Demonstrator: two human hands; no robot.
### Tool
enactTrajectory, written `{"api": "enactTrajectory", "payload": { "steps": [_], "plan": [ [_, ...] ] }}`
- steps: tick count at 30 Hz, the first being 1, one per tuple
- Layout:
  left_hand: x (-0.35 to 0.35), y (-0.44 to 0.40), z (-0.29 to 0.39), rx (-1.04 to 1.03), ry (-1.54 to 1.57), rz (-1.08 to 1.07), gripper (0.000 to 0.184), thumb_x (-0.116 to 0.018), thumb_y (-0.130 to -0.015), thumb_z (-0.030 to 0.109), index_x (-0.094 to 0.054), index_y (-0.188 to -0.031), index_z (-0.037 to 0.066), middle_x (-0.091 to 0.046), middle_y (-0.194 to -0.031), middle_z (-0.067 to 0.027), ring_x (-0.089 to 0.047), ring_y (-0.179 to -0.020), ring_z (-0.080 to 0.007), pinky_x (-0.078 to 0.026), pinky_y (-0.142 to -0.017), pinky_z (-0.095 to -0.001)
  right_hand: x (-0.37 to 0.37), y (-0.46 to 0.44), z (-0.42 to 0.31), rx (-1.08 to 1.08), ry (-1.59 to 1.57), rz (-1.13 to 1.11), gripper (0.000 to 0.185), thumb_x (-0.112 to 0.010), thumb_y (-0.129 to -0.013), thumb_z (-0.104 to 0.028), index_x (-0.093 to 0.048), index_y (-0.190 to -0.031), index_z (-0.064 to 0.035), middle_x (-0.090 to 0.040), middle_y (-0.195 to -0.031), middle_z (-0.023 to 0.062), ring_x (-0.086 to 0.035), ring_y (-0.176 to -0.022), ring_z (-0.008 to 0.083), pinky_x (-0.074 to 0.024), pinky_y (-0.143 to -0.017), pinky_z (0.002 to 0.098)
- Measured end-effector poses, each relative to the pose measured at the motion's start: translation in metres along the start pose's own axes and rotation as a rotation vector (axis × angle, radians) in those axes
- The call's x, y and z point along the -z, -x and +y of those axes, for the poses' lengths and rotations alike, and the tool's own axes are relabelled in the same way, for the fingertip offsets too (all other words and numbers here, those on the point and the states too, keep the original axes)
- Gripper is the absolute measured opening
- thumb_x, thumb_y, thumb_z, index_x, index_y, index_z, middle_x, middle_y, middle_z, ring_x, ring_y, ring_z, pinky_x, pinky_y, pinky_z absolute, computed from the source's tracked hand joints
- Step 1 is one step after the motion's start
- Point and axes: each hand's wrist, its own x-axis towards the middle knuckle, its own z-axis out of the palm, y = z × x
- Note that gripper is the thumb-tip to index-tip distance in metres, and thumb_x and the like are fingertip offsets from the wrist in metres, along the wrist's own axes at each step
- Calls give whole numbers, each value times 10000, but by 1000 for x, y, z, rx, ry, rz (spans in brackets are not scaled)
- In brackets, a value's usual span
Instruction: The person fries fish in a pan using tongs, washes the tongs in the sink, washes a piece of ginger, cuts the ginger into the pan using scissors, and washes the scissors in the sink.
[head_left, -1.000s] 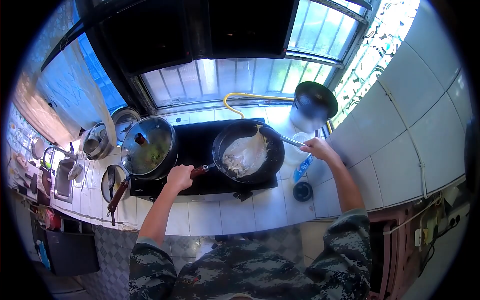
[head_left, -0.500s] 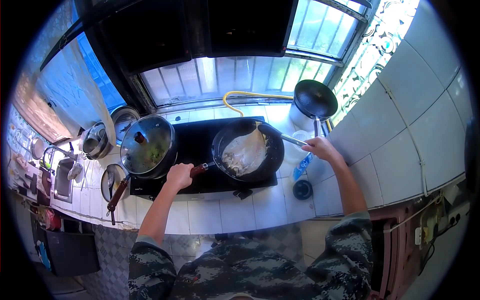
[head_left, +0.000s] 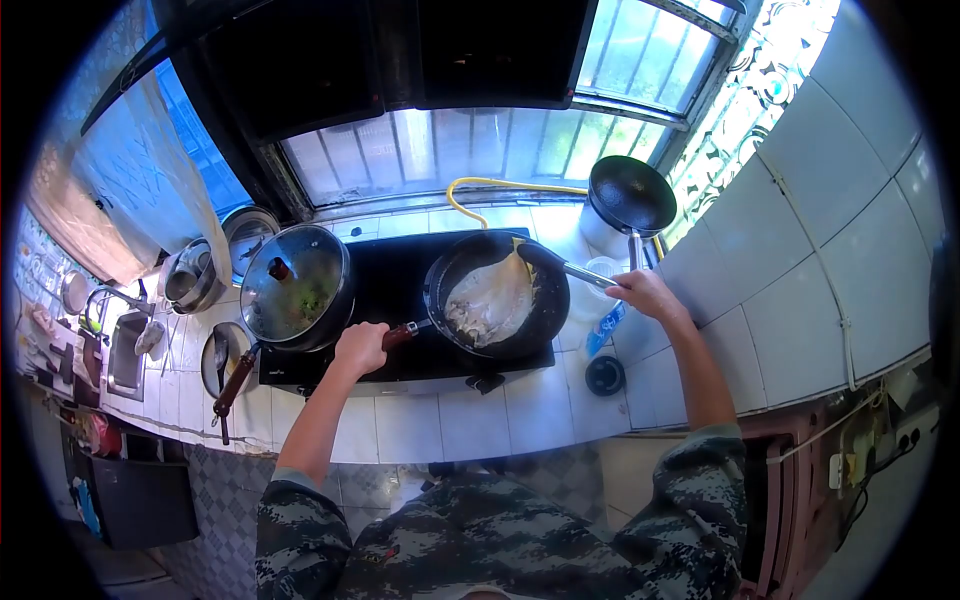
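My left hand (head_left: 361, 349) is closed around the brown handle of a dark frying pan (head_left: 552, 322), which sits on the right side of the black stove (head_left: 388, 262). A pale, flat whole fish (head_left: 492, 298) lies in the pan, its tail toward the far rim. My right hand (head_left: 648, 293) grips the metal handle of a spatula (head_left: 588, 273). The spatula's dark head reaches into the pan near the fish's tail; its exact contact with the fish is hard to make out. On the stove's left side stands a lidded pan (head_left: 270, 312) with something green under the glass.
A small black pan (head_left: 632, 196) rests on a pale pot at the back right. A blue-and-white packet (head_left: 606, 328) and a round black object (head_left: 605, 376) lie right of the stove. Left are a plate (head_left: 214, 372), stacked metal bowls (head_left: 190, 280) and a sink (head_left: 127, 352).
The frying pan and fish have shifted very slightly right. Both hands keep their grips, and the spatula stays near the tail.
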Motion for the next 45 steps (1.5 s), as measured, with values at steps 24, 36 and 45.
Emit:
{"api": "enactTrajectory", "payload": {
  "steps": [24, 36, 45],
  "plan": [
    [-30, -14, 28, 7, 45, 83, 172, -613, -692, 136, -589, -858, 98, -625, -745, -159, -614, -705, -340, -497, -660, -425, 27, -9, -6, -381, 45, -152, 529, -561, -787, -561, -624, -688, -45, -509, -572, 58, -486, -473, 124, -396, -450, 245],
    [-22, -24, 18, -47, 40, 54, 180, -611, -674, 140, -599, -850, 104, -629, -759, -157, -614, -728, -341, -497, -683, -428, 19, -12, 3, -365, -50, -200, 529, -551, -798, -561, -602, -630, -62, -498, -516, 21, -463, -408, 97, -375, -395, 222],
    [-7, -33, 10, -53, 71, -30, 206, -591, -676, 113, -628, -878, 117, -634, -823, -162, -610, -782, -342, -493, -720, -422, 10, 2, 6, -410, -103, -165, 460, -585, -795, -523, -626, -679, -80, -476, -525, 18, -431, -416, 97, -339, -394, 226]
  ]
}}
